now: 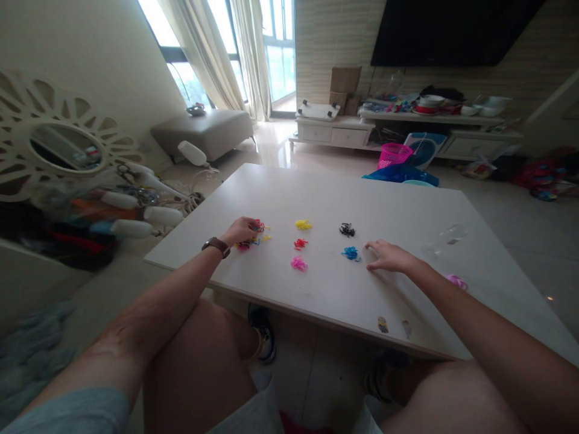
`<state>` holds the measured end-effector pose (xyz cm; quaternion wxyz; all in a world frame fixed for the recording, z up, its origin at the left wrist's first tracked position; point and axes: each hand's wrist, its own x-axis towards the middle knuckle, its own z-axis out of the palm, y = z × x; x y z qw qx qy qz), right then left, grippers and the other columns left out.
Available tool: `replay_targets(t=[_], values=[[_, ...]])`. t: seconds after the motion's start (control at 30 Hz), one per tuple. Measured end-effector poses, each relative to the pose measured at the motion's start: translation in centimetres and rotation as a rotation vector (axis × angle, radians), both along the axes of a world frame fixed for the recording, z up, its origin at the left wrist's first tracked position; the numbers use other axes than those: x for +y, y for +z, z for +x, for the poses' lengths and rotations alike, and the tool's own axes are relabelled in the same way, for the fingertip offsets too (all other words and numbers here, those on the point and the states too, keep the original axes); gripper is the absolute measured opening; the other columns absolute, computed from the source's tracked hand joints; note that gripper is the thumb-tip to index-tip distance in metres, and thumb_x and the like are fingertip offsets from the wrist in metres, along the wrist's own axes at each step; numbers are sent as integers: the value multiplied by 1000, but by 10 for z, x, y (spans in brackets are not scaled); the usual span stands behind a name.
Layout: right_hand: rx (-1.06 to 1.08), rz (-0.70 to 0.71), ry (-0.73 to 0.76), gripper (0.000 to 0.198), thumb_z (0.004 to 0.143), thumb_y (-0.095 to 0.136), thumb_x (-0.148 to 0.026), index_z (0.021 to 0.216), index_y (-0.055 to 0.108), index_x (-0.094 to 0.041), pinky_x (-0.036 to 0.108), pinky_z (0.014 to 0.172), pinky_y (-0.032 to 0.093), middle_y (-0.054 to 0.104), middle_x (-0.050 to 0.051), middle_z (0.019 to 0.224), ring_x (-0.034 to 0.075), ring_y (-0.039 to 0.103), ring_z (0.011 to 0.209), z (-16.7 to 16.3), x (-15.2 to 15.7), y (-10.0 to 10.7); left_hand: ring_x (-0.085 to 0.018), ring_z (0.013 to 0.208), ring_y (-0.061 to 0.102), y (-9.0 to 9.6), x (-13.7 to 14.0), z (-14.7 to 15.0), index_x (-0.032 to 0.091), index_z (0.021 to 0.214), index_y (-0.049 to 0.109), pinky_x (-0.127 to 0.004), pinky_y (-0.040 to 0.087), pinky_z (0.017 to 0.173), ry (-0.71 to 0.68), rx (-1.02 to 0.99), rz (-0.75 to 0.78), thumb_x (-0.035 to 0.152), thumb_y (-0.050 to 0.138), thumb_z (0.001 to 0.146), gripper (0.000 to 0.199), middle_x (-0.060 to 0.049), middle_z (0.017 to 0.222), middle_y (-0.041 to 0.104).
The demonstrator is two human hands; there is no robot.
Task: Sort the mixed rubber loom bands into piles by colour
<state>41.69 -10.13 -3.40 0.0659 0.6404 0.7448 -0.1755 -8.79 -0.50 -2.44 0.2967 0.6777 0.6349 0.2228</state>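
My left hand, with a dark watch on its wrist, reaches into a mixed pile of small coloured bands on the white table. Its fingers are curled down at the pile's upper edge; their tips are partly hidden among red and orange bits. My right hand hovers or rests just right of a blue heap, thumb and fingers apart, with nothing visible between them. Between my hands lie separate heaps: yellow, red, pink and black.
Right of my right arm lie a clear plastic container and a pink-purple item. Two stickers, one at left, mark the near table edge. A lamp stands left; a pink basket stands beyond the table.
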Motion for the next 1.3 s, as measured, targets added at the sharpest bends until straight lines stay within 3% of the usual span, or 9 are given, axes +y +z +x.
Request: replay_targets(t=[0.27, 0.4, 0.6, 0.77, 1.0, 1.3], values=[[2, -7, -8, 68, 69, 80, -44, 131, 61, -23, 41, 94, 51, 60, 15, 133, 34, 65, 111, -5, -5, 8, -19, 62, 61, 1, 0, 7, 19, 67, 77, -26, 45, 55, -44, 29, 24, 8, 68, 50, 22, -3, 65, 69], [-26, -33, 5, 68, 72, 77, -43, 133, 58, -20, 41, 97, 49, 58, 16, 135, 34, 64, 114, -9, -8, 14, -19, 69, 63, 7, 1, 12, 17, 69, 75, -24, 45, 57, -66, 136, -2, 7, 65, 52, 22, -4, 69, 71], [-35, -42, 23, 68, 75, 75, -43, 135, 56, -19, 40, 100, 47, 55, 18, 138, 33, 61, 119, -10, -9, 17, -17, 71, 64, 8, 1, 12, 15, 80, 76, -22, 45, 59, -86, 258, 21, 14, 65, 62, 21, -4, 76, 73], [-50, -47, 21, 67, 76, 74, -43, 135, 55, -19, 38, 101, 46, 55, 17, 138, 32, 61, 120, -11, -8, 16, -18, 73, 65, 2, 4, 6, 16, 83, 76, -23, 46, 59, -87, 249, 5, 22, 73, 61, 23, -5, 80, 73], [-62, -51, 18, 68, 77, 73, -44, 137, 55, -18, 38, 99, 48, 55, 17, 139, 33, 63, 117, -14, -12, 22, -18, 67, 64, 5, 10, 10, 17, 77, 76, -24, 45, 57, -72, 338, -72, 21, 71, 61, 17, -5, 74, 73], [-66, -53, 23, 67, 77, 74, -44, 136, 55, -19, 38, 100, 48, 56, 17, 138, 32, 62, 118, -12, -11, 21, -17, 63, 61, 14, 6, 5, 17, 80, 77, -24, 41, 54, -47, 229, -79, 24, 67, 65, 19, -4, 71, 72]])
